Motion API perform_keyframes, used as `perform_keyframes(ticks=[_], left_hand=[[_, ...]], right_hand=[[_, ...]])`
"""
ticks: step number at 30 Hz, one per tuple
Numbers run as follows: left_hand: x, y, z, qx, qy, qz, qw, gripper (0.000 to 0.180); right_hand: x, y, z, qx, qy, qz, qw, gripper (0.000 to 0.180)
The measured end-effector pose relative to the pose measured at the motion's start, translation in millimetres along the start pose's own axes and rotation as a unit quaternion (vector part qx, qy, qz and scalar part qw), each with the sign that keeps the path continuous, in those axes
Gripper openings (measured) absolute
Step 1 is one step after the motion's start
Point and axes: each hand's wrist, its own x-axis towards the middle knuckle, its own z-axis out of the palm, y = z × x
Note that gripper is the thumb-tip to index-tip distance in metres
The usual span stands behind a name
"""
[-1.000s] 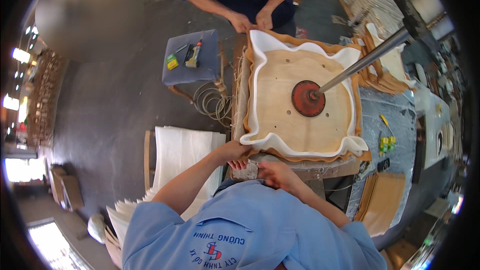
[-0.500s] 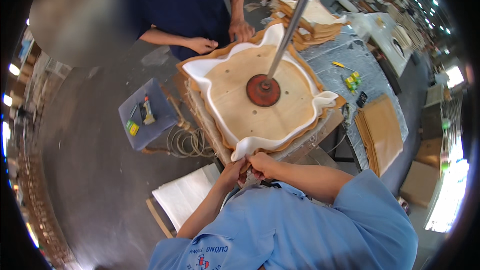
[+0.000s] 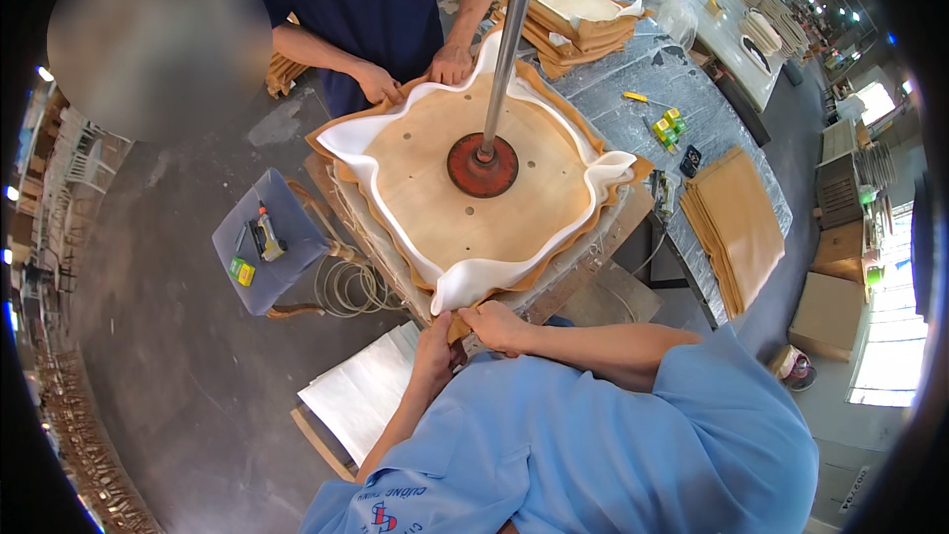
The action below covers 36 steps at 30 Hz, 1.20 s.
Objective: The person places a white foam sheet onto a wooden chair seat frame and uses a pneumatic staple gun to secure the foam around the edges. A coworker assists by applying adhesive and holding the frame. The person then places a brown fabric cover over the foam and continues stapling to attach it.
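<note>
A square plywood seat board [image 3: 420, 203] lies on a work stand, with white foam [image 3: 474, 279] curling up round its edges. Tan leather [image 3: 459, 327] spreads out beneath the foam. A round red disc [image 3: 482, 166] on a metal rod [image 3: 504, 59] rests on the middle of the board. At the near corner, my left hand [image 3: 432, 348] pinches the leather's edge. Close beside it, my right hand [image 3: 499, 326] grips the same corner from the right. Some of my fingertips are hidden by the leather and by each other.
Across the board, a co-worker's hands [image 3: 415, 74] hold its far edge. A stool [image 3: 262, 272] with a staple gun [image 3: 267, 235] stands left, by a coiled hose [image 3: 351, 285]. On the right, a plastic-covered table [image 3: 633, 119] bears leather sheets [image 3: 736, 222] and stacked seat pieces [image 3: 573, 30].
The whole view has shifted, so the board appears farther left. The co-worker's hands have come to the leather's far edge. My hands stay at the near corner, with more leather showing between them.
</note>
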Motion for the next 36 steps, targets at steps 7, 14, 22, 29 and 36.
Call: perform_keyframes(ticks=[7, 14, 22, 29, 36], left_hand=[[-64, 61, 52, 0.304, -0.123, 0.223, 0.918, 0.036], [33, 34, 114, 0.702, -0.025, 0.459, 0.543, 0.040], [75, 42, 122, 0.817, -0.118, 0.329, 0.458, 0.045], [66, 38, 124, 0.788, -0.135, 0.364, 0.478, 0.040], [58, 42, 130, 0.799, -0.099, 0.307, 0.507, 0.029]], right_hand=[[-34, 67, -83, -0.216, 0.216, -0.316, 0.898, 0.023], [12, 104, -144, -0.363, 0.222, -0.448, 0.786, 0.016], [47, 122, -163, -0.316, 0.127, -0.535, 0.773, 0.009], [48, 117, -178, -0.285, 0.062, -0.549, 0.783, 0.008], [-3, 58, -182, -0.152, 0.075, -0.582, 0.796, 0.015]])
